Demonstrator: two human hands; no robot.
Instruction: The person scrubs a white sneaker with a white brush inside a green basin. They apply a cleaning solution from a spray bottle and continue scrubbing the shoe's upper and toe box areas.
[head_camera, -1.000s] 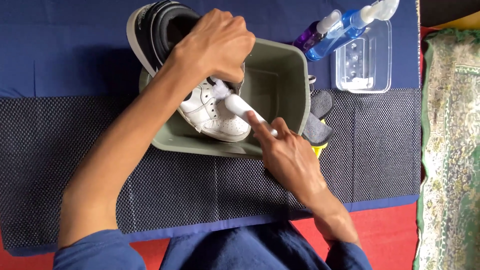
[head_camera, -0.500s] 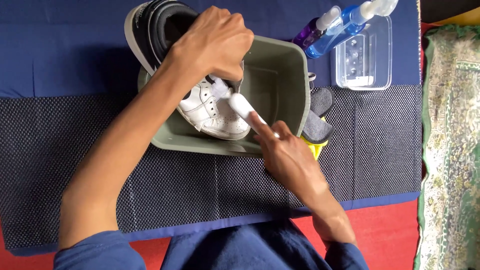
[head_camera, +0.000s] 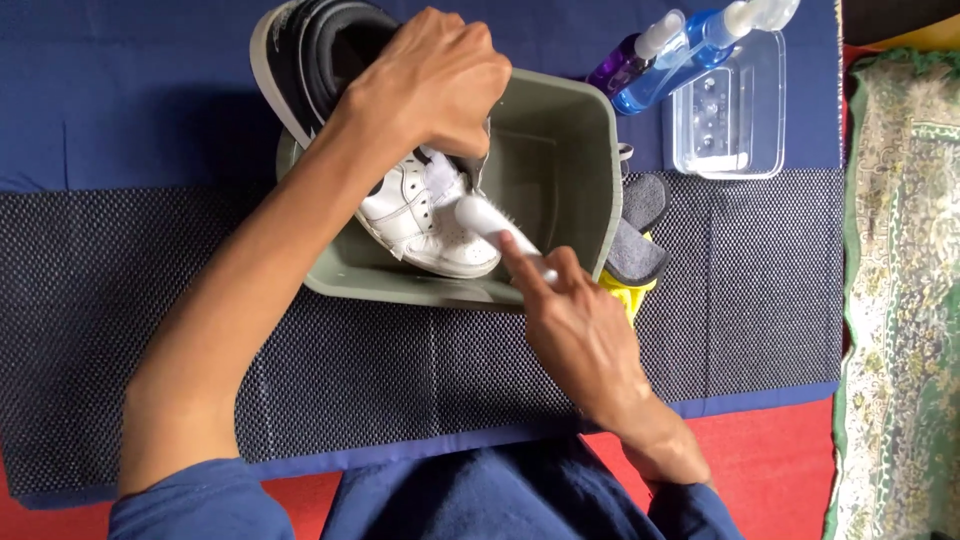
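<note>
My left hand grips the top of a white sneaker and holds it tilted over a grey-green plastic tub. My right hand holds a white brush by its handle, with the brush head against the sneaker's side above the tub. A second shoe with a black inside and a grey sole lies at the tub's far left rim, partly behind my left hand.
Two spray bottles, one purple and one blue, lie beside a clear plastic container at the back right. Dark insoles and a yellow item sit right of the tub. A black mesh mat covers the blue cloth.
The brush head has shifted slightly along the sneaker's side with my right hand. My left hand keeps its grip in the same place.
</note>
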